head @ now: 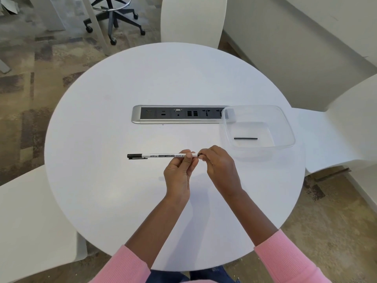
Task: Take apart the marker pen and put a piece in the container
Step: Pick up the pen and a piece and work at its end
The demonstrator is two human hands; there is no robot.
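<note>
A white marker pen with a black cap on its left end is held level above the round table. My left hand grips the barrel near its right end. My right hand pinches the small black end piece at the pen's right tip. A clear plastic container stands to the right, behind my right hand. A thin black stick, like an ink core, lies flat on its floor.
The round white table carries a recessed silver power and socket strip in its middle; the container overlaps its right end. White chairs ring the table. A rolling stool stands on the carpet at the far left.
</note>
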